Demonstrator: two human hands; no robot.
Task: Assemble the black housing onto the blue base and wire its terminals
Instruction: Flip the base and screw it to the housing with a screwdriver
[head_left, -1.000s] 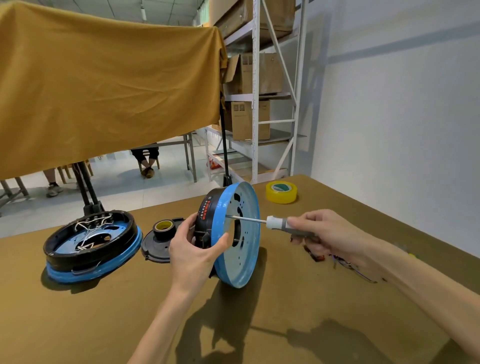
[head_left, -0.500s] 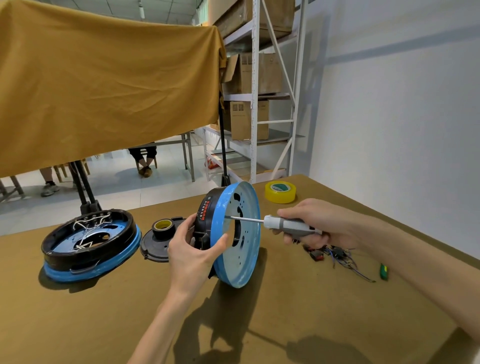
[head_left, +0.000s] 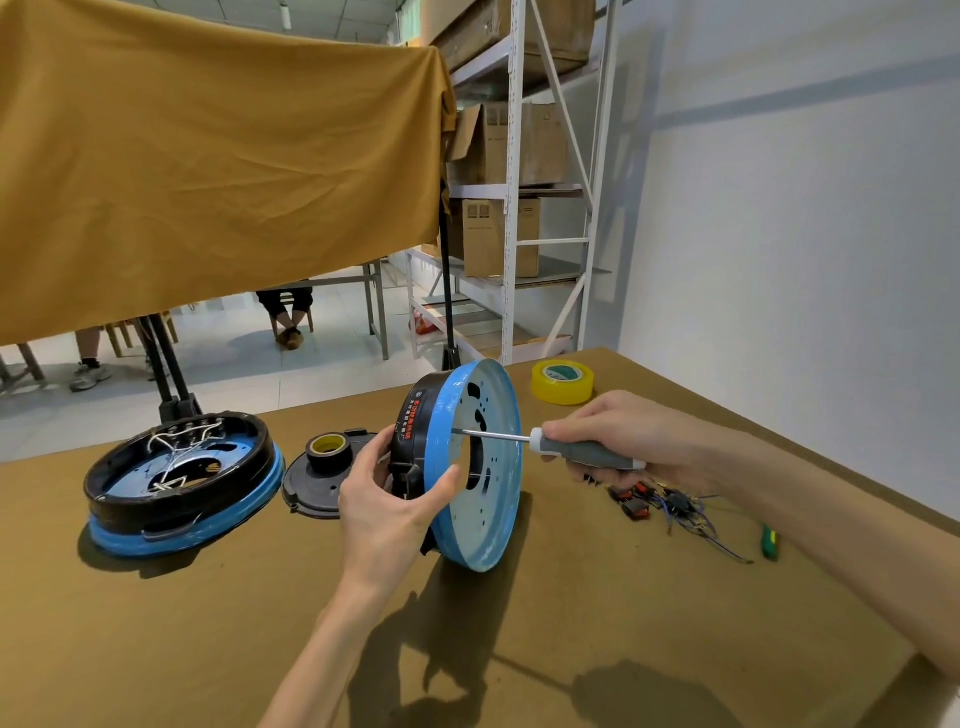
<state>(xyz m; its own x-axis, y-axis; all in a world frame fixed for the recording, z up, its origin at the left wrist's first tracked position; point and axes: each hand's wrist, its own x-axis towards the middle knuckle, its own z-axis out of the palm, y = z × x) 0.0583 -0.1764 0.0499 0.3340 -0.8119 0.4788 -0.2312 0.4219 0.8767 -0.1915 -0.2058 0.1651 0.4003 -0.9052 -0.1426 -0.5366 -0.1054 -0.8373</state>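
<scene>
— On the brown table, just in front of the yellow tape roll, where does the work sit?

— The blue base stands on edge there, its underside turned toward the right, with the black housing seated against its far face. The left hand wraps both rims, thumb on the blue edge, fingers curled behind the housing, apparently so the two parts stay pressed together and upright.

— And the right hand?

— Its fingers are closed round the grey handle of the screwdriver, the shaft lying level and its tip meeting the base near the upper rim. Standing the base up likely gives a straight line to a fixing screw; whether the tip is seated cannot be told.

— Anything else near the tape?

— Loose wired terminals lie in front of it, to the right of the base. Left of the base lie a black lid and a second, wired assembly.
</scene>
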